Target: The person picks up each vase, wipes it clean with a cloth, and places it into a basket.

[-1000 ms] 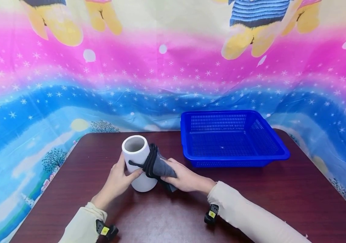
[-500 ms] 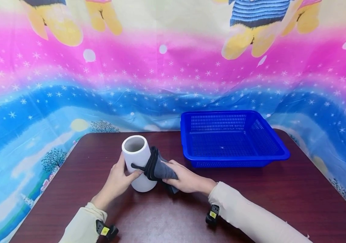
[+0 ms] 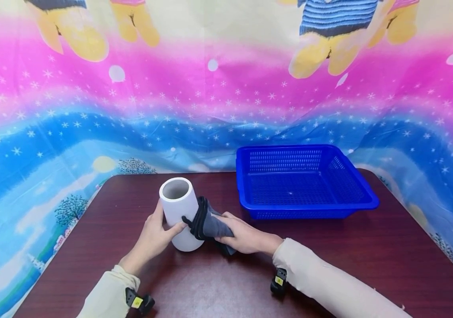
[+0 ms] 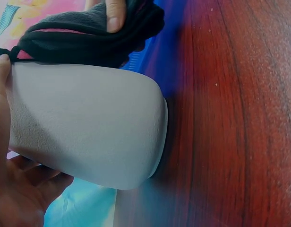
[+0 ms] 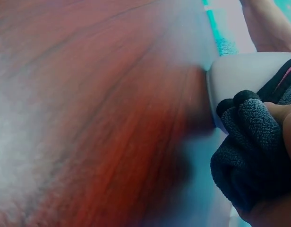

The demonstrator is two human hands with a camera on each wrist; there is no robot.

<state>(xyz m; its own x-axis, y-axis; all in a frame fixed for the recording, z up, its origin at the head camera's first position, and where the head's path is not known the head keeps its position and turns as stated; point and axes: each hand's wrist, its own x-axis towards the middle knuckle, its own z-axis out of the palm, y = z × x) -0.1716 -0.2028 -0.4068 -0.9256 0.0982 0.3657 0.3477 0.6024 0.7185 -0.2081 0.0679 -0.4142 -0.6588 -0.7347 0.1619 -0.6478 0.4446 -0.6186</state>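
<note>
Your left hand (image 3: pixel 152 236) clasps a white vase (image 3: pixel 179 211), your right hand (image 3: pixel 246 234) a grey cloth (image 3: pixel 215 226).
The vase stands upright, nearer the tabletop's (image 3: pixel 210 287) left edge than its right; the bunched cloth, its folds partly hidden, seemingly touches it. A blue basket (image 3: pixel 310 206) sits by the far-right corner.

The white vase (image 3: pixel 176 210) has a matt skin, faintly pebbled, though I can't swear to its material. The grey cloth (image 3: pixel 217 226) looks like rough, looped towelling, with smoother black edging (image 4: pixel 74 49). Over there, the blue basket (image 3: pixel 310 206) is smooth plastic with a soft shine. The table (image 3: pixel 226 282) shows reddish wood grain under a glossy coat that catches the light. The backdrop (image 3: pixel 210 90) is printed cloth, lightly creased; the right sleeve (image 3: pixel 314 267) is plain matt fabric.
</note>
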